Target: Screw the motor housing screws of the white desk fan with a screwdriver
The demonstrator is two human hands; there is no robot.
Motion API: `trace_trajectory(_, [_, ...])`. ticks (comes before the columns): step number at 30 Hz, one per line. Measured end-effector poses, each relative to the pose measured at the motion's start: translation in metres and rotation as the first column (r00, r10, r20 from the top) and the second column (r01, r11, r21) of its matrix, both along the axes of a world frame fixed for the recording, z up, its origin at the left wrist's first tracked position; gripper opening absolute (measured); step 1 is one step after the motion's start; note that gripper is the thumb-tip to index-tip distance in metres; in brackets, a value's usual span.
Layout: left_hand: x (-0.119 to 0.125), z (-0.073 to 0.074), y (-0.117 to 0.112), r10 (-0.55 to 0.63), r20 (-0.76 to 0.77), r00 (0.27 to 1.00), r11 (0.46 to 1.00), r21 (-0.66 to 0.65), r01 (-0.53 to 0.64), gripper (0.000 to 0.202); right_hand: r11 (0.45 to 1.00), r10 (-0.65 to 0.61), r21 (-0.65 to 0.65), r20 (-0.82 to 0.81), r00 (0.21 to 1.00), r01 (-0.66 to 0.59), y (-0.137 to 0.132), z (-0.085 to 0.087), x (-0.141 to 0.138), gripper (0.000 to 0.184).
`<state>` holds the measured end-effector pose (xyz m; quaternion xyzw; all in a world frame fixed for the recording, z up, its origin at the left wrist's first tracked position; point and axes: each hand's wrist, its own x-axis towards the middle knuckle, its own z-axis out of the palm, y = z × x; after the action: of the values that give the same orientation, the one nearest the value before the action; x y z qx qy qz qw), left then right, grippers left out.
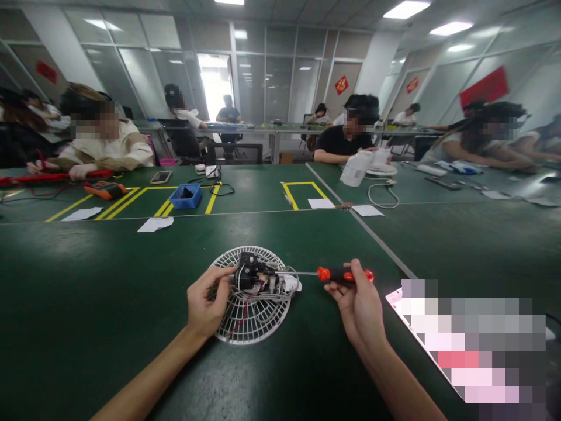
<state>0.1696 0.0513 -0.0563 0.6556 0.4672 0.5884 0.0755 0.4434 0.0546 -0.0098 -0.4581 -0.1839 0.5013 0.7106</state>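
Note:
A round white fan grille (pixel 249 318) lies flat on the green table (pixel 109 292) in front of me. A small black motor assembly (pixel 250 276) with red and white wires sits over the grille. My left hand (pixel 207 301) grips the motor's left side with curled fingers. My right hand (pixel 357 301) is closed round the red handle of a screwdriver (pixel 344 274). Its thin metal shaft points left and its tip meets the motor's right end.
A blue bin (pixel 186 196), an orange multimeter (pixel 105 189), a phone (pixel 160 176) and paper slips lie across the table. A white fan (pixel 359 166) stands before a seated person (pixel 346 140). Other people sit around. A blurred flat item (pixel 473 345) lies at right.

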Motion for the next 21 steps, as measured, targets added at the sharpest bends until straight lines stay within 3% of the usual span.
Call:
trace_trajectory(6, [0.0014,0.0036,-0.0009,0.016,0.006,1.0,1.0,-0.02,-0.016,0.019,0.994,-0.043,0.094,-0.053,0.998,0.048,-0.0032,0.0028,0.0008,0.022])
trace_trajectory(14, [0.0021,0.0032,0.0001,0.037,0.014,0.999,0.999,-0.012,-0.037,0.019,0.999,-0.004,0.041,0.113,0.994,0.0,0.001,-0.0022,0.0036,0.047])
trace_trajectory(21, [0.0018,0.0035,-0.0008,0.027,0.008,1.0,1.0,-0.001,-0.027,0.018,0.999,-0.021,0.043,0.143,0.99,0.015,-0.0017,-0.0014,0.0014,0.058])
